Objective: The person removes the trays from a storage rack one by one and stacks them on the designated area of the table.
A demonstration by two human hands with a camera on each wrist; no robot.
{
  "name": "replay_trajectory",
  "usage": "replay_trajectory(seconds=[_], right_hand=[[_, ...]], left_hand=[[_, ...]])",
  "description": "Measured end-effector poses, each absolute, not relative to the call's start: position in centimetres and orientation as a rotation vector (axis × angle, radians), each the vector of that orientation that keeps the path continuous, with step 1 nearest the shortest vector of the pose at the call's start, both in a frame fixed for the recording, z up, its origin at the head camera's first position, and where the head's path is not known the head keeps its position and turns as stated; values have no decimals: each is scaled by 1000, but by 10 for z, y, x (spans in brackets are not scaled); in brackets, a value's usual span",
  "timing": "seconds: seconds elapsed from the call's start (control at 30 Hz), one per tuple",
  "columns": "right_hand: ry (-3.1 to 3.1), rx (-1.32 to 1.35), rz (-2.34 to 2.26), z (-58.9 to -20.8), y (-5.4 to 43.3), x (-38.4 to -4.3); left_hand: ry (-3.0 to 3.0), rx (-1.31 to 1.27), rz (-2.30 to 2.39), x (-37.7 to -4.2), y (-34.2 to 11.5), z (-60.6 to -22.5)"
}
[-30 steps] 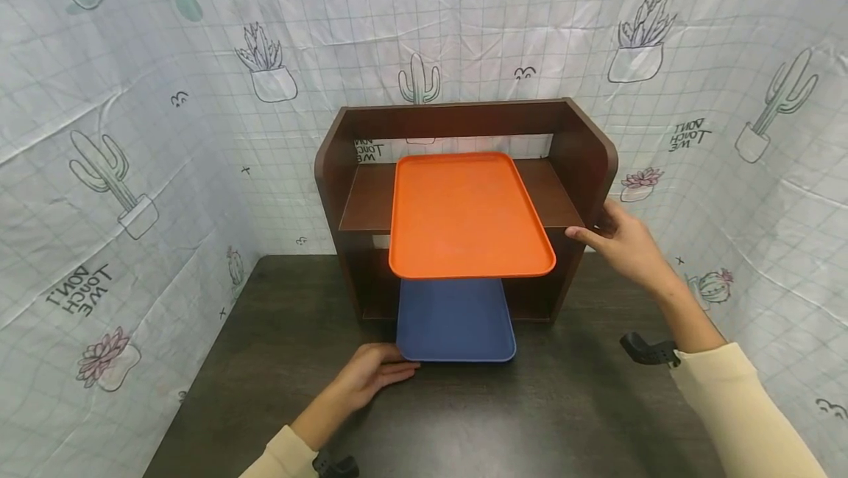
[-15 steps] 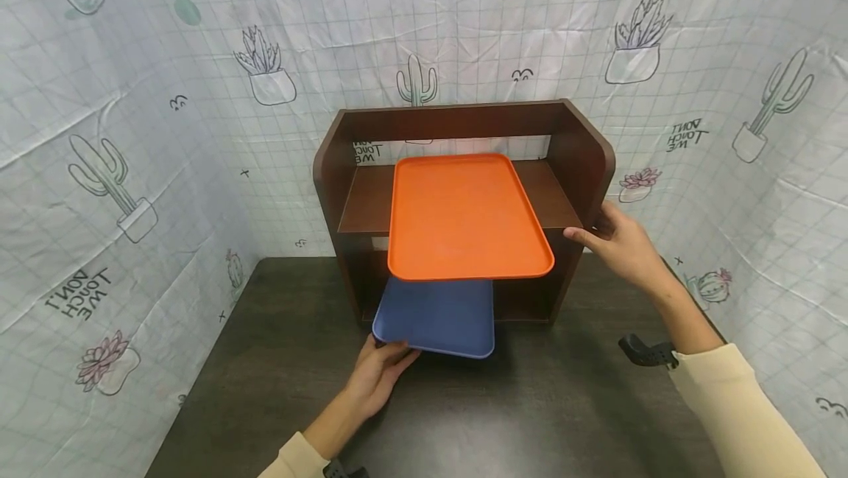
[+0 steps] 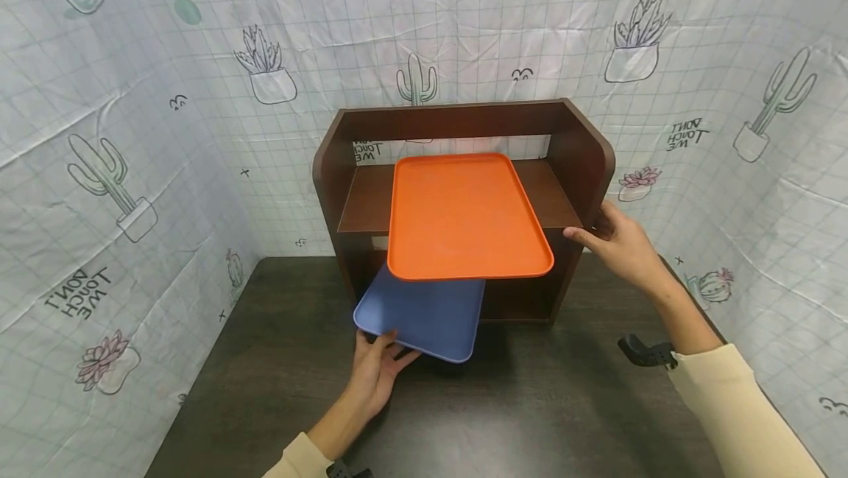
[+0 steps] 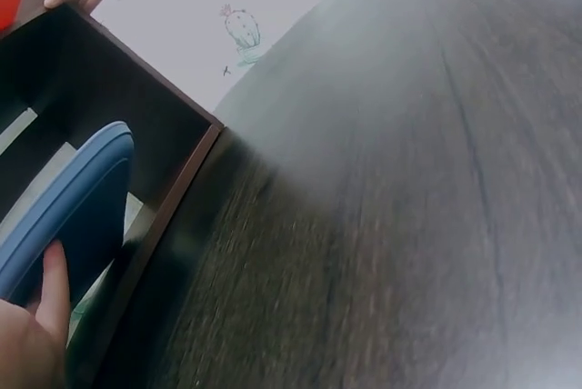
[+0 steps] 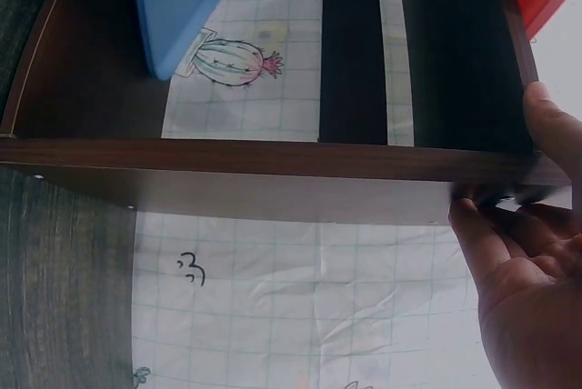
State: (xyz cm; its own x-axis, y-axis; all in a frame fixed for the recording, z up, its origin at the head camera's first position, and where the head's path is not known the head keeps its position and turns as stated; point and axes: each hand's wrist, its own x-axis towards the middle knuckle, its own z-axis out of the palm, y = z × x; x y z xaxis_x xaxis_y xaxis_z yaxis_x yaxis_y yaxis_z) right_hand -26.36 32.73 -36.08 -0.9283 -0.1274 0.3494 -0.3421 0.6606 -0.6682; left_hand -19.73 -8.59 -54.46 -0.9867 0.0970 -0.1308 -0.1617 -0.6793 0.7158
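Head view: left hand (image 3: 374, 375) pinches the near edge of the smooth, round-cornered blue tray (image 3: 424, 312), thumb above, fingers beneath, probably supporting the end jutting from the lower compartment (image 3: 520, 300). Right hand (image 3: 626, 246) grips the side of the brown wood-look shelf (image 3: 586, 157), likely steadying it; rimmed orange tray (image 3: 470, 216) overhangs the upper board (image 3: 366, 202).

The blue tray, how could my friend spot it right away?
Look for the brown shelf on the table. Below the orange tray, the blue tray sticks out of the brown shelf, gripped by the left hand. Unlike the orange tray, it's blue and askew.
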Motion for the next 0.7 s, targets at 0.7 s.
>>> replay_trajectory(seconds=[0.7], right_hand=[[-2620,358,1109,-364,329,-263]], left_hand=[[1334,-68,2693,-202,-112,-543]])
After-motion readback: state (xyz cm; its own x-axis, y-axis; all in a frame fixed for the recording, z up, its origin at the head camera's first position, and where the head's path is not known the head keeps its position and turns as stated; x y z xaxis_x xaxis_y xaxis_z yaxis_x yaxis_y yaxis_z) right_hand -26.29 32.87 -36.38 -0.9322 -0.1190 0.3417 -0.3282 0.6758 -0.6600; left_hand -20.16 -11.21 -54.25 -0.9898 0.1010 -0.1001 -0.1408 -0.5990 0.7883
